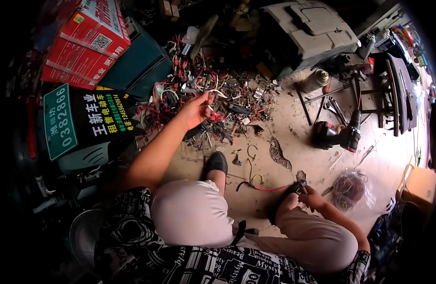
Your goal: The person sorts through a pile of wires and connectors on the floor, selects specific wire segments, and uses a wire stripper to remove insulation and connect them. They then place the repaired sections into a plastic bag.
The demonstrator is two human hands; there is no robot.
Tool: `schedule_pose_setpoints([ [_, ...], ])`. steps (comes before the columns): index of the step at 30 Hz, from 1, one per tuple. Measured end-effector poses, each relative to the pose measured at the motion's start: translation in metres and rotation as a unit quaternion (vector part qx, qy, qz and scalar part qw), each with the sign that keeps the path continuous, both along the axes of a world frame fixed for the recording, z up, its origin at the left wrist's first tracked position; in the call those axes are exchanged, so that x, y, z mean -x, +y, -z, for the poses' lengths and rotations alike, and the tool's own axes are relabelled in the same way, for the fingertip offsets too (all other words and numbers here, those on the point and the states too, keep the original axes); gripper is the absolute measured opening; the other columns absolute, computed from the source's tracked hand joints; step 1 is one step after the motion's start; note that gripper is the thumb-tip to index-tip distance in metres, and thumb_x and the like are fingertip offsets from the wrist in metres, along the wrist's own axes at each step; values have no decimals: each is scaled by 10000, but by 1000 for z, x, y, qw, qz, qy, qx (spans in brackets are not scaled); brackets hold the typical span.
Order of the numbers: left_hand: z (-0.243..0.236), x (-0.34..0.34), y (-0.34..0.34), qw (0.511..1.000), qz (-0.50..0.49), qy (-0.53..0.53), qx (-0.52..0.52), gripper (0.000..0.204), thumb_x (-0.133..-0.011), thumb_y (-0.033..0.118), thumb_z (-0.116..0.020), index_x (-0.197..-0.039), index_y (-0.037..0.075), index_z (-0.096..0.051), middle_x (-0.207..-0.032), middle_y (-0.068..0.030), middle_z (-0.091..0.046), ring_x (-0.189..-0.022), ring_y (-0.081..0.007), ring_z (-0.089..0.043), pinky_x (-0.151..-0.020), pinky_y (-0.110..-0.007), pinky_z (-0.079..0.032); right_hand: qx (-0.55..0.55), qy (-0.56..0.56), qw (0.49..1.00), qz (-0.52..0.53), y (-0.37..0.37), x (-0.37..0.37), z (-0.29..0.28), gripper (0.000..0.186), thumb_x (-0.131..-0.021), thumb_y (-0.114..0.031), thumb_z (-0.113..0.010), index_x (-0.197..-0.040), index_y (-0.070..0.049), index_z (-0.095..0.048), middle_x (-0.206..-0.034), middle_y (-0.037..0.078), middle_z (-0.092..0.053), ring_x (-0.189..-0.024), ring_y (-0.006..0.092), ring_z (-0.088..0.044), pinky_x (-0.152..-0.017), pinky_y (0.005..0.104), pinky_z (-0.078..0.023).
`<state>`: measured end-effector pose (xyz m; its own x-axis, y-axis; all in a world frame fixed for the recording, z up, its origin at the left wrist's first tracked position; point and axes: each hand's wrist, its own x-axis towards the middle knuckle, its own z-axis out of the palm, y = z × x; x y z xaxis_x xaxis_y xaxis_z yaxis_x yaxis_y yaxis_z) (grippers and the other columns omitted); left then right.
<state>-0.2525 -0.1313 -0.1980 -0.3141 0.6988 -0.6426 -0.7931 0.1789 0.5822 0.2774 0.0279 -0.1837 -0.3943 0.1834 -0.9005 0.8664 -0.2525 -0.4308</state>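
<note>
My left hand reaches over a heap of tangled wires and small scrap parts. Its fingers are closed on a white wire, which curves out over the heap. Low on the right, beside my right foot, my right hand grips dark-handled pliers; their jaws point away from me and their exact type is hard to see. A red wire lies on the floor, its right end near the pliers, with a yellow-green wire piece beside it.
A cordless drill, wrenches and a spray can stand or lie at right. A clear bag with a wire coil is right of my right hand. Behind the heap is a grey plastic case; at left, a red box.
</note>
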Motion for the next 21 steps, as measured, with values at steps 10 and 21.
schedule_pose_setpoints([
  [10,6,-12,-7,991,12,-108,-76,250,-971,368,-550,-986,122,-587,-714,75,-481,-528,-43,-396,-558,-207,-359,18,-39,999,1,11,3,-8,306,-792,-125,-612,-1089,-62,-570,-827,37,-596,-720,119,-546,-561,267,-434],
  [21,8,-113,-28,938,338,-56,54,175,-968,219,-538,-1025,54,-552,-707,7,-556,-493,-46,-419,-425,-210,-301,25,-32,999,34,8,-11,6,324,-811,-102,-598,-1123,-44,-533,-815,66,-623,-661,135,-556,-490,272,-425],
])
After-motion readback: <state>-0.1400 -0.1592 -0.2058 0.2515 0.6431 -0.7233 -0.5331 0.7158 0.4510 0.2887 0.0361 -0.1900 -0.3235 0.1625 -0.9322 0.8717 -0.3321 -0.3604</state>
